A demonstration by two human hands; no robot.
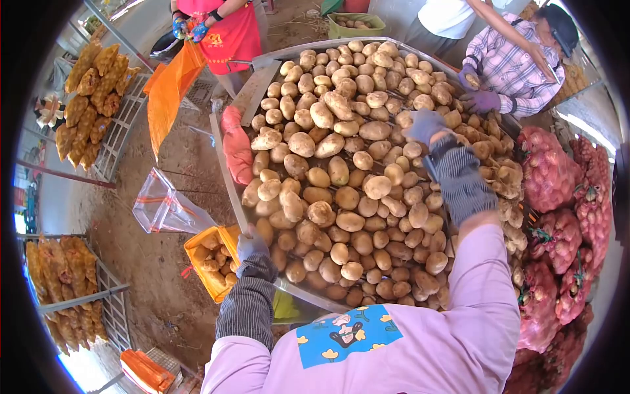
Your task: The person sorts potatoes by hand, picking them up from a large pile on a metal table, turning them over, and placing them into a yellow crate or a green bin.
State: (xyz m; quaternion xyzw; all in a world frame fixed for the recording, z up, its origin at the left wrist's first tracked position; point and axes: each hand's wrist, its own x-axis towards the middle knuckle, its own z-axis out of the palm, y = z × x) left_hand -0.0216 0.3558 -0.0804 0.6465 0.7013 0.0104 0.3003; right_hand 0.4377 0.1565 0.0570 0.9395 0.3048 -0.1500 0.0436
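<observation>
Many potatoes [348,197] fill the table [308,298], head view | right hand [425,126], gloved: over the far potatoes, touching unclear, grip unreadable | left hand [252,244], gloved: at the left rim, beside potatoes, grip also unreadable.

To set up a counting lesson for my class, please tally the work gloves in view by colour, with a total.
Grey, on the wearer's left hand and right hand: 2
Purple gloves, worker in plaid: 2
Blue patterned gloves, worker in red apron: 2
Total: 6
</observation>
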